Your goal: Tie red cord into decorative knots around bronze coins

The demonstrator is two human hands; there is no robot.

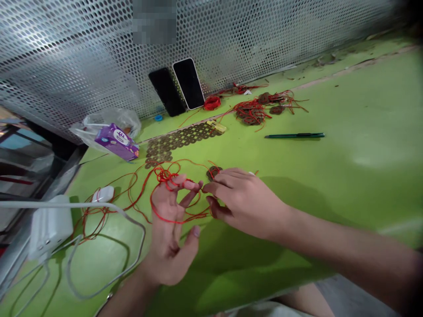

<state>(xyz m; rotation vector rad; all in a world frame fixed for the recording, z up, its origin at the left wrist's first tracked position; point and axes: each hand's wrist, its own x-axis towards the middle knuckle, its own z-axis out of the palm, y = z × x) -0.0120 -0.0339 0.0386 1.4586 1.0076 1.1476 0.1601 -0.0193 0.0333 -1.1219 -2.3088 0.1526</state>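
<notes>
From the head camera, the green table (363, 132) lies bare to the right of both hands, its near edge just under the wrists; a charger (49, 226) and cable (82, 204) crowd the left side; the red string (165, 176) loops across the spread fingers of the left hand (172, 233), its loose length trailing leftward; the right hand (246, 202) pinches it at the left forefinger's tip.
</notes>
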